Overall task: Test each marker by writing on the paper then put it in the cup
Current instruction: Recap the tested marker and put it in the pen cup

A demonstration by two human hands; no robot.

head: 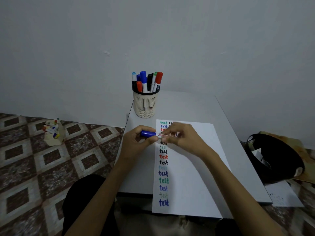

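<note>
Marker (150,133) gripped by left hand (137,142), right hand (185,139).

You're holding blue-capped marker (148,133) level, left hand (136,142) gripping cap, right hand (180,138) pinching barrel. White paper (190,167) lying flat beneath, carrying "test" column along left edge. Beige slotted cup (145,104) standing upright at far side, holding capped markers (143,79).

Marker (150,133) barrel — blurred, mostly hidden

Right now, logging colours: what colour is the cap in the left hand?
The cap is blue, best seen in the head view.
</note>
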